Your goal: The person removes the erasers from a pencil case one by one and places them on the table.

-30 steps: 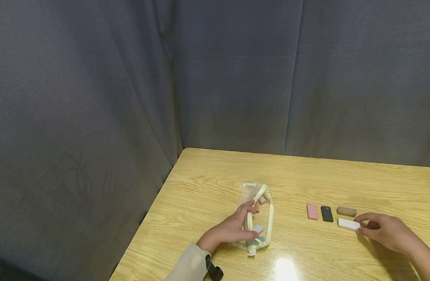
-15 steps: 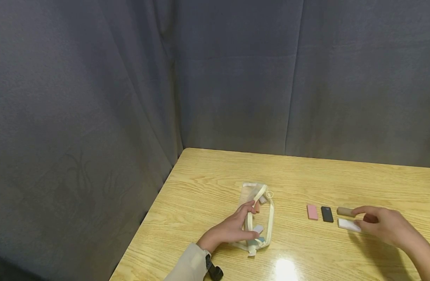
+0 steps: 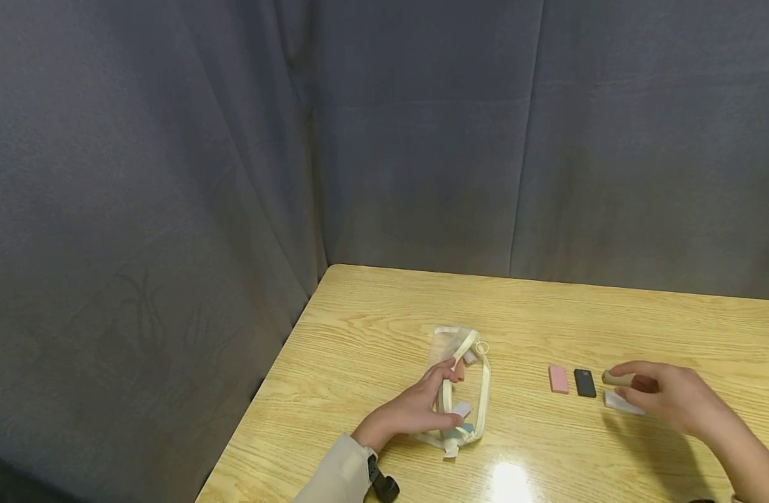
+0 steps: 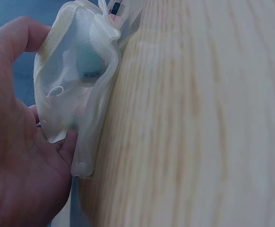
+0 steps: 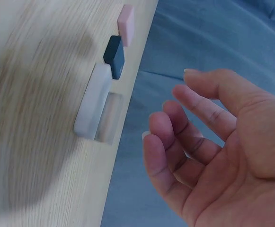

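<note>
A cream mesh zip pouch (image 3: 485, 398) lies on the table with its mouth spread. My left hand (image 3: 409, 409) holds its near side, thumb and fingers curled at the zip edge. Through the mesh a teal block (image 4: 90, 65) shows, along with an orange piece (image 3: 460, 370) and whitish ones. Over at the right, my right hand (image 3: 682, 398) hovers above the table, fingers loosely bent and nothing between them. Below its fingertips lie a white block (image 5: 92, 101) and a tan block (image 5: 110, 118), side by side and partly covered by the hand in the head view.
Left of that pair, a black block (image 3: 584, 383) and a pink block (image 3: 558, 379) lie in a row on the wooden table (image 3: 371, 314). A dark grey curtain (image 3: 422, 140) hangs behind the table and along its left side.
My right hand has let go of the white block, lifted off, and moved left above the white and tan blocks. The left hand and pouch have not moved.
</note>
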Tool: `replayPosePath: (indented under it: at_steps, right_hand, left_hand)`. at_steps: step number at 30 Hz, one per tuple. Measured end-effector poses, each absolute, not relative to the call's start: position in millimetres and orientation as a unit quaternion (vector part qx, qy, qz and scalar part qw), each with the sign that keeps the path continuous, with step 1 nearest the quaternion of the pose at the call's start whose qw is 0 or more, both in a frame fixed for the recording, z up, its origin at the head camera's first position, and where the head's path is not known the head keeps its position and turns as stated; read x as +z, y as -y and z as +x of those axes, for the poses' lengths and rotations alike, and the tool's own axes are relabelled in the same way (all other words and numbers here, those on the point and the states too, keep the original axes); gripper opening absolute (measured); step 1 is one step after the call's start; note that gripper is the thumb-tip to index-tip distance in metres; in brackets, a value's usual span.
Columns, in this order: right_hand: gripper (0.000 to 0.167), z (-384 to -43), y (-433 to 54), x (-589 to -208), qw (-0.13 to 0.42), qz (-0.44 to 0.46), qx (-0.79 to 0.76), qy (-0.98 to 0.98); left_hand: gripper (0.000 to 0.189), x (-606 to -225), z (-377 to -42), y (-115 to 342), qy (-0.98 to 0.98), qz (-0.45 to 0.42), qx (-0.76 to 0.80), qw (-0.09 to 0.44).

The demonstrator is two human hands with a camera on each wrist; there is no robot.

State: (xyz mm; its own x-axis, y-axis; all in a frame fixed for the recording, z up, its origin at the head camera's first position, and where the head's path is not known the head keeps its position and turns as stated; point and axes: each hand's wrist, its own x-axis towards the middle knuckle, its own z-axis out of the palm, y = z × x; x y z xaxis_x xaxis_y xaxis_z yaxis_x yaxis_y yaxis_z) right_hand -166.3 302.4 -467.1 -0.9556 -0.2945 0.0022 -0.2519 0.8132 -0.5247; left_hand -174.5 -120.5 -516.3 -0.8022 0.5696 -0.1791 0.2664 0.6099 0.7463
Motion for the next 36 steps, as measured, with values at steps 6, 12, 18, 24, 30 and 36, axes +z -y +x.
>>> replayPosePath:
  at_steps: [6, 12, 18, 24, 30, 36]
  right_hand:
    - [0.028, -165.3, -292.2, -465.4, 0.032, -0.151, -0.272, -0.950]
    - [0.028, -162.8, -281.0, -463.9, 0.017, -0.158, -0.282, -0.946]
    - [0.027, -162.4, -270.6, -462.2, 0.012, -0.167, -0.295, -0.941]
    - [0.032, -164.6, -260.0, -461.9, 0.031, -0.171, -0.307, -0.936]
    - [0.030, -165.5, -247.7, -464.2, 0.036, -0.185, -0.321, -0.928]
    - [0.026, -165.8, -234.5, -464.8, 0.017, -0.205, -0.331, -0.921]
  left_hand:
    - [0.060, -515.6, -174.0, 119.8, -0.873, 0.239, 0.373, 0.205]
    - [0.060, -514.5, -173.7, 119.4, -0.870, 0.240, 0.378, 0.206]
    - [0.060, -513.8, -173.8, 120.0, -0.873, 0.241, 0.374, 0.202]
    - [0.059, -513.5, -173.7, 120.5, -0.871, 0.240, 0.376, 0.207]
    - [0.060, -513.0, -173.4, 121.1, -0.870, 0.240, 0.377, 0.209]
    - [0.060, -513.2, -173.4, 121.3, -0.868, 0.241, 0.380, 0.207]
